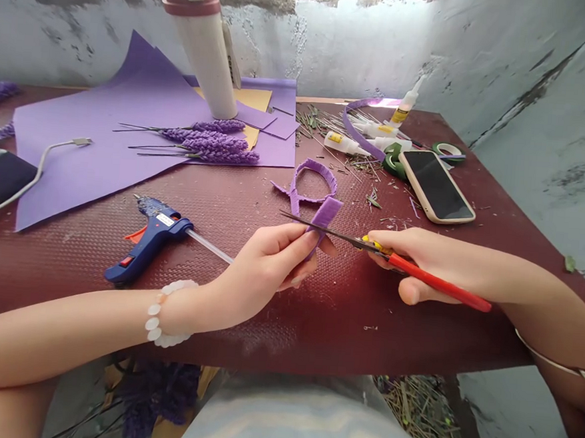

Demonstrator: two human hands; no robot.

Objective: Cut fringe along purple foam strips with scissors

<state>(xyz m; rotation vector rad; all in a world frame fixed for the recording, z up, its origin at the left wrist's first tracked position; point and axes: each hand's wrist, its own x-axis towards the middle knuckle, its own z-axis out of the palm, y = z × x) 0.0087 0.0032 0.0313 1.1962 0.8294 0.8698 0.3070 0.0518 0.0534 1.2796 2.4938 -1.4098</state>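
Note:
My left hand (274, 261) pinches a purple foam strip (327, 212) between thumb and fingers, its end standing up above the thumb. Beyond the fingers the strip seems to run on into a fringed, curled purple strip (317, 195) lying on the table. In my right hand (420, 254) are red-handled scissors (433, 281), pointing left. Their blades lie across the strip just over my left thumb; whether they cut into it I cannot tell. Left of my left hand lies a blue glue gun (150, 242) with a clear glue stick in it.
Purple lavender stems (207, 143) lie on a large purple sheet (98, 132) beside a tall white tumbler (204, 53). A phone (438, 186), glue bottles (345, 142), green tape (448, 151) and loose wires are at the back right. A white cable (41, 161) lies at left.

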